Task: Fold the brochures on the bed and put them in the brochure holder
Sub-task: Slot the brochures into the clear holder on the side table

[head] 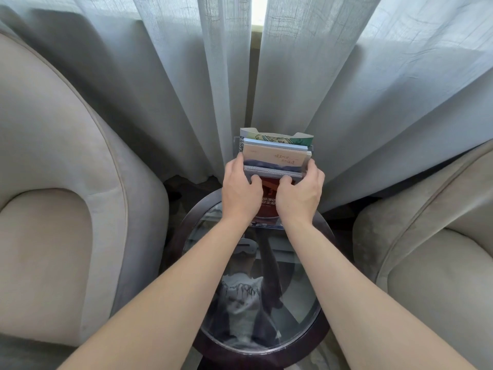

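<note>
A stack of folded brochures (276,158) stands upright in the clear brochure holder (237,145) at the far edge of a round glass table. The front brochure is beige with a blue band and handwriting. A red brochure (269,198) shows in a lower front pocket between my hands. My left hand (241,189) grips the stack's left edge, thumb at its lower front. My right hand (300,193) grips the right edge in the same way. A green-patterned brochure (298,140) rises at the back.
The round glass table (186,225) with a dark wooden rim sits between two beige armchairs, one on the left (61,182) and one on the right (426,249). Grey curtains (160,89) hang right behind the holder.
</note>
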A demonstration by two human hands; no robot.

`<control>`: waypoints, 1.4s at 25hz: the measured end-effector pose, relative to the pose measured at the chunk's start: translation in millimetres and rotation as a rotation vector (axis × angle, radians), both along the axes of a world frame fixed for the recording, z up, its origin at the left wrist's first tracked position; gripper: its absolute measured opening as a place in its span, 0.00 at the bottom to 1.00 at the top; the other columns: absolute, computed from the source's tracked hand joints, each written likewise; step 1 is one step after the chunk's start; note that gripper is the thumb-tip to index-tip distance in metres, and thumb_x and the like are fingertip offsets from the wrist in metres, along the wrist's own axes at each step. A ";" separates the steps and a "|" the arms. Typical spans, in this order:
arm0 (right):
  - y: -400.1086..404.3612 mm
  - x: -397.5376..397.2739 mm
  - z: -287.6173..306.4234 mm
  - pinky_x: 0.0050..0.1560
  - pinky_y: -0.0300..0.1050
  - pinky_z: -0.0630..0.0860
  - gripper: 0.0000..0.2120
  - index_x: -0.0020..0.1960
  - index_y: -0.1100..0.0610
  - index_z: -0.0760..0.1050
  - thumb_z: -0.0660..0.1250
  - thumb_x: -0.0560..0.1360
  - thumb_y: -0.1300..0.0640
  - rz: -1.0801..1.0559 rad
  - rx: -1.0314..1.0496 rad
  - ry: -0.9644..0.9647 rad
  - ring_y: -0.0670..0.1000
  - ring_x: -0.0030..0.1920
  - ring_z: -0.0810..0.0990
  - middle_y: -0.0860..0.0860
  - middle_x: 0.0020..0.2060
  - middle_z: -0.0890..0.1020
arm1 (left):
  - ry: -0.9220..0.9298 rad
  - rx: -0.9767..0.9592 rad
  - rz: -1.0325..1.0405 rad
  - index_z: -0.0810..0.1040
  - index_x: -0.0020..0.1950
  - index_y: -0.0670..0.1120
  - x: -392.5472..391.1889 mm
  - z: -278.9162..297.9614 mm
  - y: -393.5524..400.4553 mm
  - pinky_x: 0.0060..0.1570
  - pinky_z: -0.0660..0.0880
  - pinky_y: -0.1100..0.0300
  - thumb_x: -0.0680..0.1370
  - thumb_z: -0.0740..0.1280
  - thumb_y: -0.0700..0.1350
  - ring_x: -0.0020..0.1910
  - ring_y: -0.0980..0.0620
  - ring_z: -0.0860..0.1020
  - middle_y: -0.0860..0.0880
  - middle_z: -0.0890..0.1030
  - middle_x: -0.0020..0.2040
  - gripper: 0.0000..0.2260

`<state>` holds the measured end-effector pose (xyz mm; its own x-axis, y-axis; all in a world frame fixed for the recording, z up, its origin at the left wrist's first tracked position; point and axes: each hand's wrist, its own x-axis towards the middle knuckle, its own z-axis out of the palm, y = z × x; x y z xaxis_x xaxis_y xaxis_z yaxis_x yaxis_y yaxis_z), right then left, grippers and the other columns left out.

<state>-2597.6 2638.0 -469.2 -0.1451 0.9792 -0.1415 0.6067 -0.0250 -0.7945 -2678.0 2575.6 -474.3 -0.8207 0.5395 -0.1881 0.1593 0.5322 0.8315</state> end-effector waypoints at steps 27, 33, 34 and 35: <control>-20.1 25.9 -22.8 0.64 0.52 0.74 0.26 0.73 0.50 0.67 0.66 0.77 0.58 0.018 -0.169 -0.056 0.52 0.64 0.73 0.49 0.63 0.72 | -0.157 -0.200 0.072 0.60 0.78 0.46 30.8 -20.1 -12.1 0.73 0.63 0.48 0.79 0.63 0.44 0.75 0.46 0.63 0.46 0.66 0.75 0.28; -21.3 32.3 -25.4 0.58 0.44 0.72 0.28 0.74 0.49 0.65 0.66 0.76 0.61 -0.029 -0.169 0.020 0.48 0.62 0.73 0.48 0.64 0.72 | -0.123 -0.132 0.054 0.71 0.70 0.50 39.7 -16.0 -8.8 0.65 0.72 0.50 0.78 0.63 0.42 0.61 0.53 0.72 0.49 0.76 0.62 0.20; -20.0 35.2 -25.7 0.58 0.45 0.73 0.27 0.73 0.48 0.66 0.66 0.76 0.61 -0.035 -0.165 0.023 0.47 0.61 0.72 0.47 0.63 0.72 | -0.117 -0.120 0.050 0.73 0.68 0.51 42.1 -15.6 -9.0 0.63 0.72 0.53 0.77 0.63 0.41 0.59 0.54 0.72 0.50 0.76 0.60 0.19; -18.8 37.5 -25.7 0.59 0.46 0.73 0.27 0.73 0.48 0.66 0.66 0.76 0.61 -0.031 -0.164 0.020 0.46 0.60 0.72 0.47 0.63 0.72 | -0.113 -0.115 0.045 0.72 0.68 0.51 43.8 -15.5 -9.5 0.61 0.71 0.55 0.77 0.63 0.41 0.59 0.53 0.72 0.50 0.76 0.59 0.19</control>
<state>-2560.1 2619.3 -494.9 -0.1195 0.9474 -0.2968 0.5879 -0.1733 -0.7902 -2634.2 2566.1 -489.8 -0.8138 0.4721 -0.3390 0.0418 0.6293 0.7760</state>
